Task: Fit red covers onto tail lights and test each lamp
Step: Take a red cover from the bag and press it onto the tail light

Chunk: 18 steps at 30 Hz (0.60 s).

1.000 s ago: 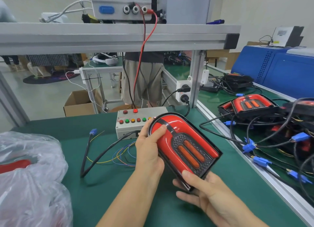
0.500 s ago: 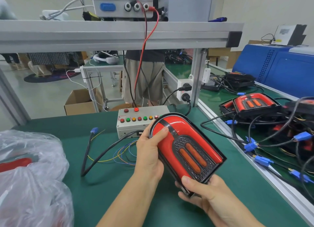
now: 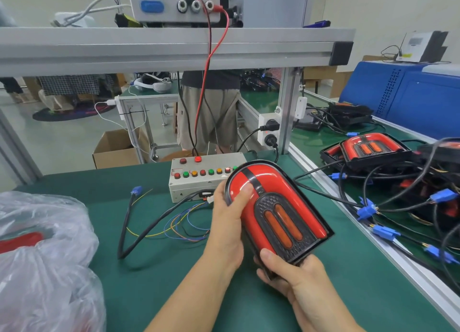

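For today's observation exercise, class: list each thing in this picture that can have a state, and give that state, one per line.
Tail light: red cover on, unlit, held above the bench.
Left hand: grips the lamp's left edge, thumb on the cover.
Right hand: grips the lamp's near end.
Test box: resting on the bench.
Blue connector: unplugged, lying loose.
Wall socket: two plugs in.

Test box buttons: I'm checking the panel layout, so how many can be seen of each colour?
Red buttons: 5
Green buttons: 3
Orange buttons: 2
Total: 10 in view; the held tail light covers the row's right end and may hide more.
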{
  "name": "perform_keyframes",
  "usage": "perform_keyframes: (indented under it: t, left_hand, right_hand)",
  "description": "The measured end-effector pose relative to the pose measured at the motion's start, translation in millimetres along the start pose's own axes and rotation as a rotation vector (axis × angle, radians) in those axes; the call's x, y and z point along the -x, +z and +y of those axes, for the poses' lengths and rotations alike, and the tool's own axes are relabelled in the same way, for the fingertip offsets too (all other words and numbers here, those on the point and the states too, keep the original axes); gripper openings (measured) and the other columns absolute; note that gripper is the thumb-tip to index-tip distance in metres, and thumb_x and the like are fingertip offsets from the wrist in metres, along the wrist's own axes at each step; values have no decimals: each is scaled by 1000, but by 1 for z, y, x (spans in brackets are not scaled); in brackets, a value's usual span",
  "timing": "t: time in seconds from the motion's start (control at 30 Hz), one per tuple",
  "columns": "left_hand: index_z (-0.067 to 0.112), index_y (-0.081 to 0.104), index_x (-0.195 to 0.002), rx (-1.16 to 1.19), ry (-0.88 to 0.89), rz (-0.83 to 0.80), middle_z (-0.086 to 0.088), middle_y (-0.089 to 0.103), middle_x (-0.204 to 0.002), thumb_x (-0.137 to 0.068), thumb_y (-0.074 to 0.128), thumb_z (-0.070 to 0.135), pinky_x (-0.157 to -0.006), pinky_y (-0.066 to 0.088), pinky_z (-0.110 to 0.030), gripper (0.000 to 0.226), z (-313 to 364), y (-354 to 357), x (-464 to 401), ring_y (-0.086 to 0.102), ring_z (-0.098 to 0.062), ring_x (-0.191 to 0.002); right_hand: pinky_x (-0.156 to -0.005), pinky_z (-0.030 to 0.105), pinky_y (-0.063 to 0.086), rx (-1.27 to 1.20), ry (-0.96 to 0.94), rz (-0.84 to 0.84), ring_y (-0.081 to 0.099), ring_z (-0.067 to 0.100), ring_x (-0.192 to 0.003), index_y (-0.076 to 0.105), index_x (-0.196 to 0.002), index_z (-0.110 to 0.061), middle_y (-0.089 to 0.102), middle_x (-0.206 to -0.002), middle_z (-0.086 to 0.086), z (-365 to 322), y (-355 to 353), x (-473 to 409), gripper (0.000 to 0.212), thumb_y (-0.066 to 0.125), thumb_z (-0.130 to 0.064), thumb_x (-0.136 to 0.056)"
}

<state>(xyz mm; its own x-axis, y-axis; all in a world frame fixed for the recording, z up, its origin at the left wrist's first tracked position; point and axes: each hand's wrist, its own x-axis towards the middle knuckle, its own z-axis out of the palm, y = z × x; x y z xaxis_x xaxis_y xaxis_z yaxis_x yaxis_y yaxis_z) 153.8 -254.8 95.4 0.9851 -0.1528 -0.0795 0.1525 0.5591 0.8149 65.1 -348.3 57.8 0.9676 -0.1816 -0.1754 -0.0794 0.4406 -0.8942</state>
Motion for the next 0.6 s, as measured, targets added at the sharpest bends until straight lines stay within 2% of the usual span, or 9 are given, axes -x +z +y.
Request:
perform_keyframes:
  t: [0.07, 0.13, 0.23, 0.3, 0.33, 0.4, 0.5, 0.57, 0.6]
  left_hand:
    - [18, 50, -127, -12, -20, -55, -6, 67, -117, -80, 68, 18, -93, 53, -39, 50, -10, 1, 9, 66, -19, -104]
    - [15, 50, -129, -28, -33, -82, -7, 66, -121, -89, 59, 7, -96, 51, -37, 42, -16, 0, 13, 63, -21, -110]
    - [5, 56, -123, -27, -62, -128, -14, 68, -115, -90, 53, 4, -95, 51, -39, 33, -5, -6, 8, 65, -23, -98]
    - [7, 62, -113, 2, -116, -208, -12, 70, -103, -84, 55, 10, -86, 55, -39, 30, 7, -12, 2, 68, -22, -86]
    - [9, 65, -108, -8, -147, -261, -11, 71, -99, -82, 57, 13, -81, 57, -39, 28, 11, -14, -1, 69, -22, -81]
    - [12, 68, -106, -70, -205, -366, -13, 71, -97, -81, 58, 15, -77, 57, -39, 27, 12, -13, 0, 69, -24, -78]
    - [17, 69, -108, -207, -227, -465, -12, 70, -102, -90, 54, 10, -80, 56, -37, 25, 8, 4, 4, 67, -24, -84]
    - [23, 64, -118, -495, -65, -444, -5, 65, -118, -97, 48, 12, -96, 50, -40, 28, 7, 14, 5, 63, -20, -103]
    - [25, 59, -125, -760, 84, -420, 1, 58, -128, -100, 45, 19, -106, 41, -41, 30, 6, 18, 4, 54, -17, -117]
  right_hand:
    - [-64, 31, 59, -17, -16, -6, 73, 21, -89, 72, -102, -8, 75, -100, 11, -2, 1, -3, 48, 79, -14, -55]
    - [-75, 36, 58, 0, -15, -27, 72, 20, -96, 69, -111, -13, 75, -105, 7, -4, -2, -3, 54, 78, -22, -58]
    - [-97, 43, 47, 14, 49, -28, 67, 18, -109, 67, -118, -25, 72, -116, 1, -17, -21, -1, 62, 62, -59, -67]
    - [-104, 47, 43, -27, 41, -19, 61, 18, -118, 62, -128, -22, 67, -125, 3, -35, -40, -3, 82, 47, -76, -69]
    - [-105, 48, 45, -80, 13, -13, 60, 19, -121, 57, -134, -19, 64, -130, 5, -45, -46, -4, 91, 48, -80, -68]
    - [-101, 49, 48, -162, -6, -62, 58, 25, -124, 52, -138, -17, 62, -133, 8, -57, -48, -5, 105, 65, -83, -57]
    - [-89, 53, 54, -206, 66, -198, 61, 36, -117, 67, -123, -14, 64, -127, 17, -56, -32, -4, 101, 80, -75, -44]
    - [-79, 51, 57, -308, 85, -199, 65, 38, -109, 72, -112, -12, 66, -122, 21, -53, -26, -3, 94, 89, -66, -36]
    - [-76, 50, 57, -330, 72, -184, 67, 37, -107, 74, -108, -12, 67, -120, 21, -54, -23, -2, 92, 91, -63, -33]
